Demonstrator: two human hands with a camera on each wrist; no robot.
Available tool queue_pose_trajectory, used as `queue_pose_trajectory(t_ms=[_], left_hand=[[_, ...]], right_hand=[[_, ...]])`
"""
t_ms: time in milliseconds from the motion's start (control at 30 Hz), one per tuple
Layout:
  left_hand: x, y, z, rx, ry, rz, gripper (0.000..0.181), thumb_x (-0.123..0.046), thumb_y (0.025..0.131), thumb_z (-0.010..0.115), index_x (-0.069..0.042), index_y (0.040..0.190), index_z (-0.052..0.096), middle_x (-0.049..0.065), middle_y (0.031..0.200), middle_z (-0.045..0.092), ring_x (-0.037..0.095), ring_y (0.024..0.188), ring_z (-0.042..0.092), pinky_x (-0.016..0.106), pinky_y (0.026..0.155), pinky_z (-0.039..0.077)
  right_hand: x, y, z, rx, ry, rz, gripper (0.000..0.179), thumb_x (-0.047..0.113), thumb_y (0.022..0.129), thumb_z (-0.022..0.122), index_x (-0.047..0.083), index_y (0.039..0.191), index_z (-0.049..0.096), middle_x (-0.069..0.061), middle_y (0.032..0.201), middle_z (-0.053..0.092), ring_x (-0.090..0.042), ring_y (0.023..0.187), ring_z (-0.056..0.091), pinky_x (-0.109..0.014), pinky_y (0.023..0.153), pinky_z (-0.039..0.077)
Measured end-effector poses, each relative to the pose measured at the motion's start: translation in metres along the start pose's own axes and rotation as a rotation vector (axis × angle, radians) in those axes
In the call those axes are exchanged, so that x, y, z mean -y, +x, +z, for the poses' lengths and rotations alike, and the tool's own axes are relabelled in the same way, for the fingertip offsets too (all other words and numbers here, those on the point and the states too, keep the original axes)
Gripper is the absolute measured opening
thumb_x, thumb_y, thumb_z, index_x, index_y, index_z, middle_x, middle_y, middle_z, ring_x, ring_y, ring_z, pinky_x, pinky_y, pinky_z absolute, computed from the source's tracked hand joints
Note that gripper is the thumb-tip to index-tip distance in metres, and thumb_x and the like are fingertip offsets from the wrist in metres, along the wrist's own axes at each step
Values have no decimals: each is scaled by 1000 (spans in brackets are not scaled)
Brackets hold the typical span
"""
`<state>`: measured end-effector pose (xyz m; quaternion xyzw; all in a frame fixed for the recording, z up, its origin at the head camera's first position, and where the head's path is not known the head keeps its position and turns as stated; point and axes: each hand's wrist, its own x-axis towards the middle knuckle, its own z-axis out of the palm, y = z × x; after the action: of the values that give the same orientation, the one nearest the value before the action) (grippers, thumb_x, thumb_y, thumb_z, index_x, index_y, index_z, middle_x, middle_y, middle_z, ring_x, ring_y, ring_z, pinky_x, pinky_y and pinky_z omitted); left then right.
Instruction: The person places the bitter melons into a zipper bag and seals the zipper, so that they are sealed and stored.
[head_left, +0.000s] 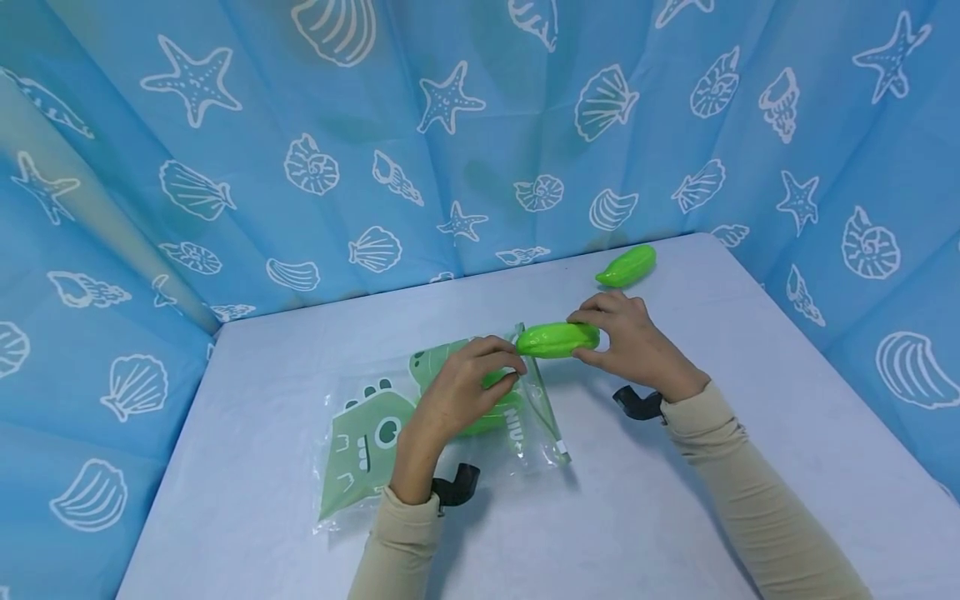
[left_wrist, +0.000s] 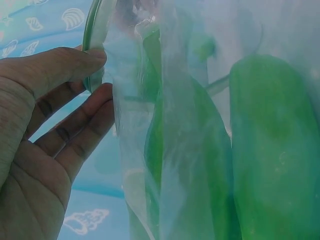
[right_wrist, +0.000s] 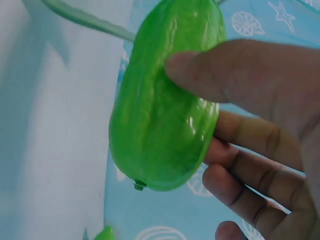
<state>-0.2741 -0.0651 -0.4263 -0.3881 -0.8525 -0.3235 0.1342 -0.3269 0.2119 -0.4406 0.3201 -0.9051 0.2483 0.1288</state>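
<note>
- On a white-covered counter (head_left: 247, 433), a clear zip bag (head_left: 375, 442) with a green cartoon creature printed on it lies before a person, its open end facing the right hand (head_left: 626, 342).
- Judging by how things lie, the work is partway along: some green pieces are bagged, one is at the bag's mouth, and one lies outside.
- Inside the bag, smooth, long green pieces (head_left: 487, 422) show through the film; at least two, it seems (the print and the left hand (head_left: 465, 387) hide too much for a sure count).
- At the bag's mouth, the right hand's fingers and thumb hold a glossy, ridged green gourd (head_left: 555, 340); its far tip overlaps the bag's edge, and I cannot tell whether it is inside.
- Left fingers and thumb pinch the green zip rim, seen closely in the left wrist view.
- Near the counter's back edge, a second green gourd (head_left: 627, 267) lies apart from both hands, so it appears to be left over.
- Along the zip strip, a white slider (head_left: 561, 447) sits at the near end; the closure is undone.
</note>
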Motion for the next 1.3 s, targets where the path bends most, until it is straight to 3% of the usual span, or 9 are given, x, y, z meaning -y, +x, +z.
queue_pose_trajectory(t_ms=[700, 867, 1133, 1300], left_hand=[[-2, 1, 2, -2, 18, 49, 15, 1, 86, 77, -9, 97, 76, 3, 107, 67, 17, 100, 62, 26, 87, 52], [-1, 1, 2, -9, 9, 65, 11, 2, 88, 75, -6, 96, 75, 5, 107, 66, 19, 99, 62, 27, 85, 53], [1, 0, 0, -23, 3, 67, 11, 2, 88, 75, -6, 95, 75, 4, 107, 66, 16, 98, 61, 24, 86, 52], [2, -1, -1, -20, -3, 60, 10, 1, 88, 75, -6, 96, 75, 3, 107, 65, 16, 100, 60, 25, 87, 51]], right_hand=[[33, 4, 48, -46, -16, -39, 40, 23, 82, 86, 7, 116, 72, -7, 112, 61, -27, 103, 53, -48, 81, 33], [30, 4, 47, 22, 2, -21, 47, 31, 85, 83, 7, 122, 68, -8, 118, 60, -29, 109, 52, -49, 83, 33], [19, 1, 29, 203, 100, 121, 45, 36, 87, 80, 8, 121, 69, -6, 119, 60, -29, 112, 50, -52, 89, 31], [12, 0, 25, 249, 131, 141, 42, 35, 88, 79, 8, 118, 71, -5, 118, 62, -28, 113, 52, -54, 93, 31]])
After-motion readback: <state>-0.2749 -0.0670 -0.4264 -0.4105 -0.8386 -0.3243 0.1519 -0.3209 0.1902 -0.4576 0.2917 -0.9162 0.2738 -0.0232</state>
